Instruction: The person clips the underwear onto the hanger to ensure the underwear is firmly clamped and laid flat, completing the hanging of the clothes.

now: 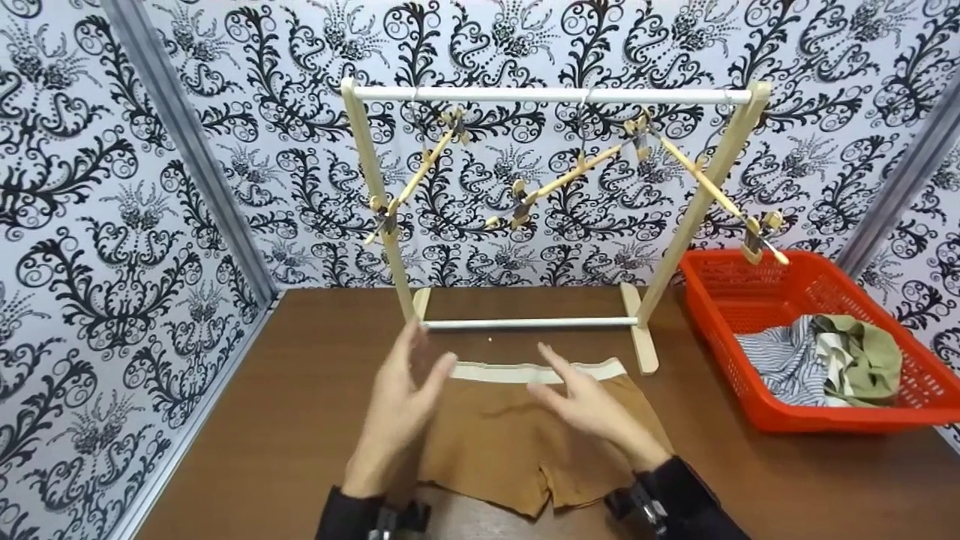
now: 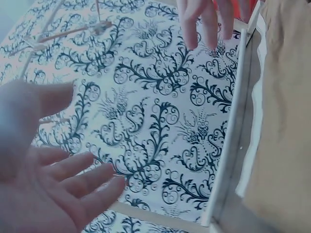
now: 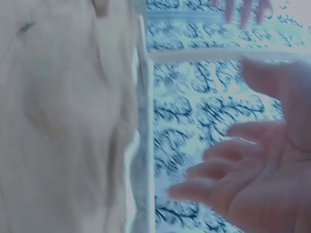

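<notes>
A pair of brown shorts (image 1: 495,435) with a cream waistband (image 1: 502,373) lies flat on the brown table, waistband toward the rack. Over its left side hovers my left hand (image 1: 397,409), fingers spread and holding nothing. My right hand (image 1: 592,405) is above the right half of the shorts, also bare, its fingers extended. In the left wrist view the left palm (image 2: 53,194) faces the camera with nothing in it. The right wrist view shows the right hand (image 3: 248,170) blurred, apart from the brown cloth (image 3: 63,121).
Behind the shorts stands a wooden rack (image 1: 555,95) with a white rail. Three hangers with clips, one being the middle hanger (image 1: 574,176), hang tilted from it. At right, a red basket (image 1: 847,420) holds striped cloth (image 1: 784,360) and olive cloth (image 1: 874,360). Patterned walls enclose the table (image 1: 247,420).
</notes>
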{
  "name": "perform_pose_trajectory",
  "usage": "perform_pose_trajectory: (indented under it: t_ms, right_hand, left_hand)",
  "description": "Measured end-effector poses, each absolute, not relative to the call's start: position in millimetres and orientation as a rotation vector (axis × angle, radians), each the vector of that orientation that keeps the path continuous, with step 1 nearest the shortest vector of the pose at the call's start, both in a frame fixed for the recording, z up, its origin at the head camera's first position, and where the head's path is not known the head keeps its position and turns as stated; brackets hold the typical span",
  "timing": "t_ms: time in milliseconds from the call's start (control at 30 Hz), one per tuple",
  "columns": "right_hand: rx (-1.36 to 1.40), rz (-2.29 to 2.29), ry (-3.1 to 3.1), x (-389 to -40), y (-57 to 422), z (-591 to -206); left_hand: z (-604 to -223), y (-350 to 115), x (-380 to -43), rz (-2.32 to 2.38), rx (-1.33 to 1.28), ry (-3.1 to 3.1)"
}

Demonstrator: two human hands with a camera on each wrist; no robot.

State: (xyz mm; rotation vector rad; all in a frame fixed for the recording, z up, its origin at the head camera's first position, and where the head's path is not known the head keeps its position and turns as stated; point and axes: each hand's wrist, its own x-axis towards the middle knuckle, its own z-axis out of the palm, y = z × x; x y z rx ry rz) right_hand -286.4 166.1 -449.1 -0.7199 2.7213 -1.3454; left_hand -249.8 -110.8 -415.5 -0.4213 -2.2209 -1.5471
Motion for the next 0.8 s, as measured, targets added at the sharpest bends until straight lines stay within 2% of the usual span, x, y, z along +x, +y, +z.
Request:
perform_pose_trajectory:
  t_ms: [167, 433, 800]
  right_hand:
    - [-0.626, -1.729, 2.507, -315.6, 137.5, -425.0]
    - [-0.503, -2.079, 2.194, -349.6, 66.2, -359.6]
    - [-0.592, -2.503, 1.624, -368.3, 9.2, -293.5]
  left_hand:
    - [-380.2, -125.1, -246.4, -1.806, -0.318, -2.005]
    - [-326.4, -143.4, -250.2, -1.867, -0.276, -1.799]
    - [-300.5, -136.8, -251.5, -1.744, -0.353, -1.675]
